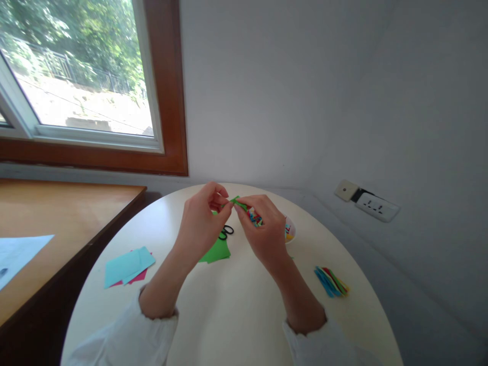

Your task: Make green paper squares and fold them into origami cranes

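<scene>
A small folded strip of green paper (238, 203) is held up between my hands above the far part of the table. My left hand (202, 218) is closed, its thumb and fingertips at the strip's left end. The thumb and index finger of my right hand (266, 223) pinch the right end. Below my left hand lie green paper sheets (218, 251) and scissors, whose black handles (225, 232) show; the blades are hidden. Behind my right hand, partly covered by it, stands a white bowl (292, 235) with many small coloured paper pieces.
On the round white table (229, 315), light blue paper sheets (127, 265) overlap pink ones at the left. A bundle of coloured paper strips (331, 281) lies at the right. A wooden desk (76, 208) with a printed sheet (21, 254) stands left; walls rise behind.
</scene>
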